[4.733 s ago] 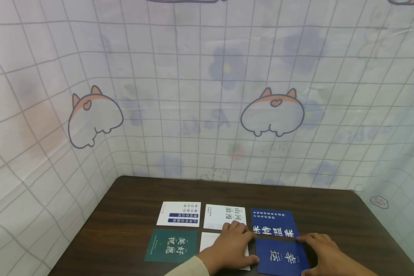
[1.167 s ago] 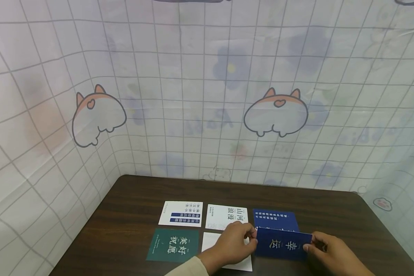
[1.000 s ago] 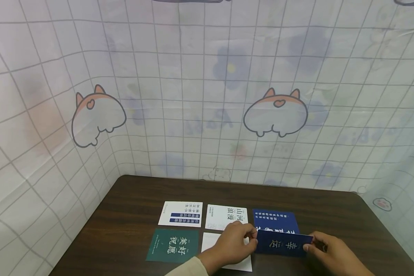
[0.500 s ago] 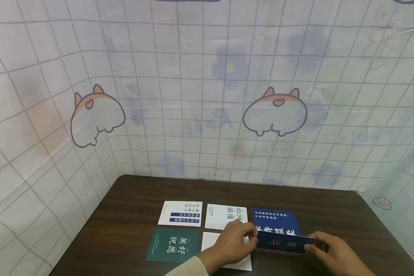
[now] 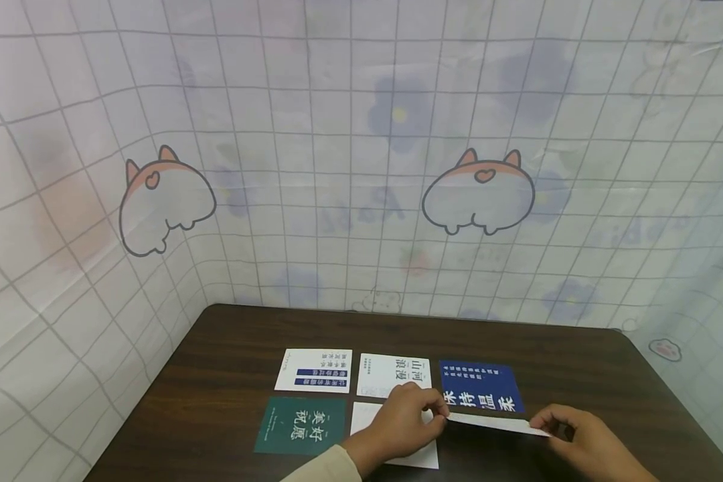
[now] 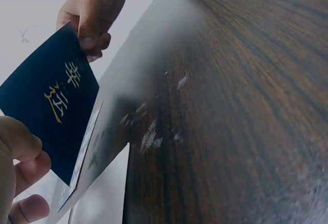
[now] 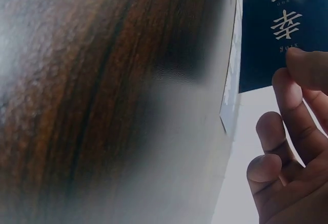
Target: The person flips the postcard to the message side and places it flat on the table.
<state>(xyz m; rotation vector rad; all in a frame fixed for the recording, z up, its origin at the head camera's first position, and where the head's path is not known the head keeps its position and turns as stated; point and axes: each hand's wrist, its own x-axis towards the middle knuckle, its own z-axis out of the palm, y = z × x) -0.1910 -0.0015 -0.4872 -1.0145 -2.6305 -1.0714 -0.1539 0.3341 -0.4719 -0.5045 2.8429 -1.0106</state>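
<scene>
A dark blue card with gold characters (image 6: 51, 96) is held up by both hands. In the head view it is tilted so that only a thin pale strip (image 5: 494, 423) shows. My left hand (image 5: 400, 425) pinches one end between thumb and finger. The other end is pinched by my right hand (image 5: 587, 442), whose remaining fingers curl loosely in the right wrist view. A flat blue card with white characters (image 5: 480, 387) lies just behind the held card. Below my left hand lies a plain white card (image 5: 420, 457), partly covered by it.
On the dark wooden table (image 5: 217, 355) also lie a white card with dark characters (image 5: 385, 381), a white card with blue bars (image 5: 307, 365) and a green card (image 5: 301, 426). A patterned curtain (image 5: 337, 167) stands behind the table.
Earlier the gold-lettered card lay flat under both hands. They lifted it upright, then tilted it on until its face turned out of the head view and its pale side shows as a strip.
</scene>
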